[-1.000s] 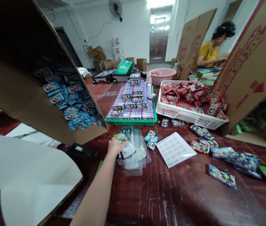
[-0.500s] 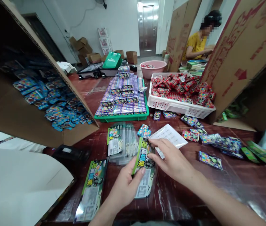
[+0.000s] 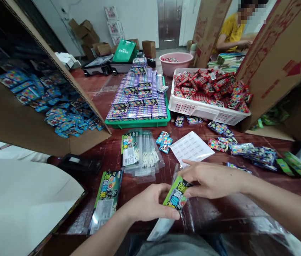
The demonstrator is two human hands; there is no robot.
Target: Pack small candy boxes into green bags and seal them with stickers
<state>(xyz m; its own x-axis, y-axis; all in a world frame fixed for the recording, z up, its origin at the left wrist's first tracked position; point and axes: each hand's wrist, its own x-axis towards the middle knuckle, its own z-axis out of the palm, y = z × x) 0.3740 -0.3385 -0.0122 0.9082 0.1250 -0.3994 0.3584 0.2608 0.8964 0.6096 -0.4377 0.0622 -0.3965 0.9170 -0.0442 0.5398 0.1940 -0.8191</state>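
Head view, nearest the wearer: the left hand [image 3: 154, 202] pinches the lower end of a green-and-black printed pouch [image 3: 176, 195], thumb across its face, while the right hand [image 3: 209, 179] grips its upper end, fingers bent; the pouch is tilted above the worktop [image 3: 135, 186]. Left of the hands, a matching pouch [image 3: 107, 199] lies flat. Just beyond is a pile of transparent pouches [image 3: 150, 156], with small blue packets [image 3: 164, 142] and a white label sheet [image 3: 192, 146] to its right. Farther back, a green tray [image 3: 139, 123] carries rows of purple boxes [image 3: 143, 93] beside a white basket [image 3: 206, 112] of red packets [image 3: 206, 85]. Beyond stands a pink basin [image 3: 176, 65]; a person in a yellow top [image 3: 231, 32] is at far right.
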